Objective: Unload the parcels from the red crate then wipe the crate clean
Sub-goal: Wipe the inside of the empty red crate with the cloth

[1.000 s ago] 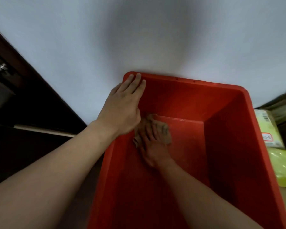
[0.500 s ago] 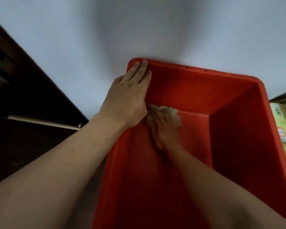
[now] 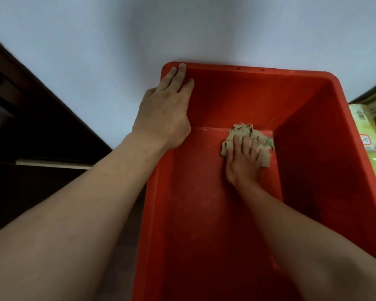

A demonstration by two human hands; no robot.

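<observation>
Your right hand [image 3: 241,166] swept the soft, crumpled beige cloth [image 3: 240,130] rightward; press its middle, fingers flat. Your left hand [image 3: 163,118], flat too, steadies the stiff red plastic crate [image 3: 313,148] at its rim.

This looks like a plain indoor room where parcels are handled, maybe a storeroom or a home; I cannot tell which. A bare pale wall [image 3: 182,29] fills the far side. On the left stands dark wooden furniture [image 3: 41,109]. On the right, beside a red plastic crate [image 3: 313,148], lie yellow-green wrapped parcels [image 3: 366,131] with a barcode label [image 3: 361,114].
</observation>
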